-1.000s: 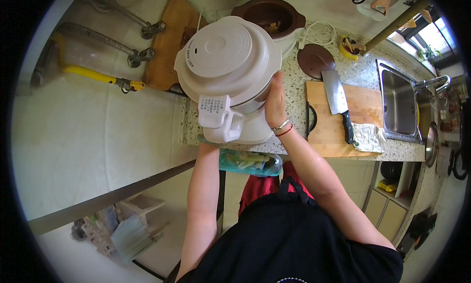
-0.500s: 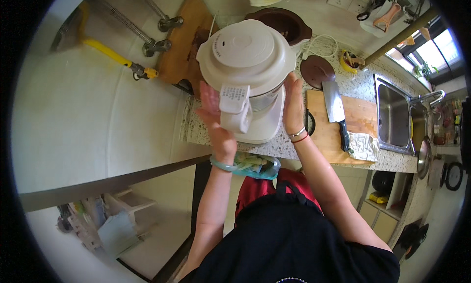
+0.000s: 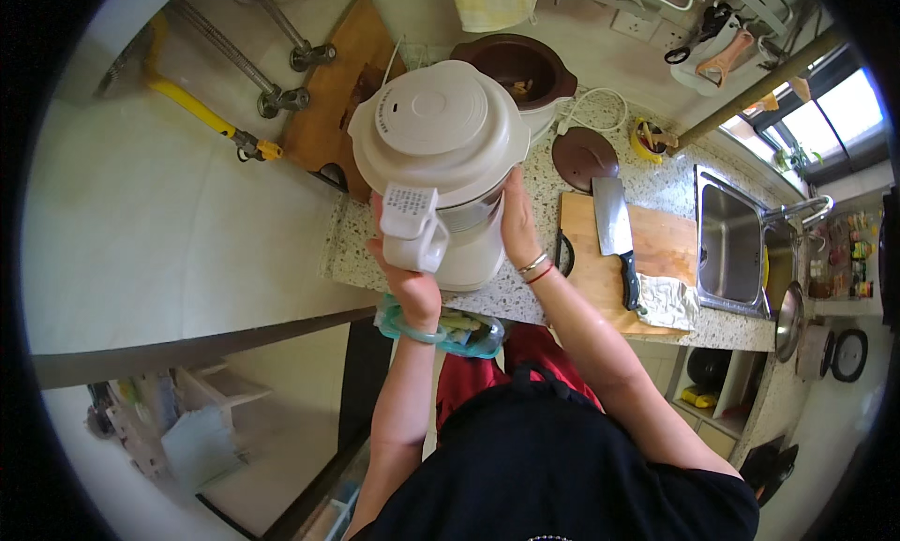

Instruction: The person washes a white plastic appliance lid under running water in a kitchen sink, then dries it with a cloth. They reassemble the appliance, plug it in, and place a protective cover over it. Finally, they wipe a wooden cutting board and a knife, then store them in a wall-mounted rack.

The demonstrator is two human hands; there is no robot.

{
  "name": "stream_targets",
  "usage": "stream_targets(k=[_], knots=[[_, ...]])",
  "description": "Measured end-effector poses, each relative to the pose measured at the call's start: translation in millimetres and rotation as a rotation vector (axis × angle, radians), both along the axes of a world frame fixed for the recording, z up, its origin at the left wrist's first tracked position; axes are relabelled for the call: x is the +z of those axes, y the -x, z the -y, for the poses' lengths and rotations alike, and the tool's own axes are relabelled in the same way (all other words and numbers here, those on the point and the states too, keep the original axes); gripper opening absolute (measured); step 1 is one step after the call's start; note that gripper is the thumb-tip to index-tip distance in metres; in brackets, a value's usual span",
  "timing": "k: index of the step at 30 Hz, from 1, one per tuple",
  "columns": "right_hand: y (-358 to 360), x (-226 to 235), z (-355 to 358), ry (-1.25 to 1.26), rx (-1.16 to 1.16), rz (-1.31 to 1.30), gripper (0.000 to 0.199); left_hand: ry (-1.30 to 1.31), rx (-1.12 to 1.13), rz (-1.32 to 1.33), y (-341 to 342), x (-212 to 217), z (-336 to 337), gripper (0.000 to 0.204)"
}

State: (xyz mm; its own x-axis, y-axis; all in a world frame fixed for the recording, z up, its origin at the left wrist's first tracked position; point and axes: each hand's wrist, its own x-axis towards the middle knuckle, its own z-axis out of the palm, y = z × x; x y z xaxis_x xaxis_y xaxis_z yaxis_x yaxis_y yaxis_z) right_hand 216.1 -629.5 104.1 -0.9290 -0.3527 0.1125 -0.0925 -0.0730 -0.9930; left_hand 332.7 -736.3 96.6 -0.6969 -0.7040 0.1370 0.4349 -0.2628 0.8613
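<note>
On the worktop (image 3: 349,248), the right hand (image 3: 519,224) clasps the blender (image 3: 441,119), presumably to steady it; the left hand (image 3: 413,292) lies behind the handle (image 3: 404,248), its grip unclear.

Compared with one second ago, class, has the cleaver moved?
No; judged against the cutting board, the cleaver lies just as before, blade tip past the far edge.
</note>
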Motion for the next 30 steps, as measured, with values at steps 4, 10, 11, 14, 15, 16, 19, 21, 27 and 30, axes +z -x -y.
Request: stream_targets(k=[4, 10, 11, 14, 15, 16, 19, 21, 27, 30], knots=[[4.4, -4.5, -8.2, 0.101, 0.106, -0.017, 0.06, 0.048, 0.121, 0.016, 3.3, 18.3, -7.8, 0.08], [17.6, 7.9, -21.2, 0.077, 0.202, -0.025, 0.058, 0.631, 0.39, 0.175, -4.0, 33.7, -26.0, 0.101], [15.6, 0.8, -16.8, 0.089, 0.207, -0.047, 0.058, 0.622, 0.442, 0.167, -3.0, 21.0, -23.0, 0.089], [16.2, -2.6, -14.3, 0.098, 0.228, -0.081, 0.058, 0.6, 0.56, 0.152, -3.2, -9.8, -14.4, 0.062], [18.4, 0.4, -16.4, 0.097, 0.238, -0.087, 0.058, 0.598, 0.573, 0.148, -5.2, -14.2, -14.2, 0.058], [24.9, 3.1, -21.1, 0.128, 0.292, -0.037, 0.059, 0.595, 0.587, 0.139, -3.4, -10.4, -14.3, 0.054], [49.3, 2.4, -42.5, 0.216, 0.371, 0.119, 0.061, 0.748, 0.752, 0.159, 5.6, 26.4, -30.0, 0.06], [74.5, -17.5, -63.1, 0.25, 0.186, 0.129, 0.059, 0.873, 0.898, 0.149, 6.7, 55.2, -46.1, 0.065], [193.8, -99.2, -107.1, 0.29, -0.189, 0.622, 0.03, 1.079, 0.532, 0.025, 0.0, 49.2, -109.9, 0.047], [240.1, -119.9, -99.5, 0.28, -0.295, 0.681, 0.033, 1.003, 0.064, 0.202, 43.6, 52.9, -128.3, 0.032]])
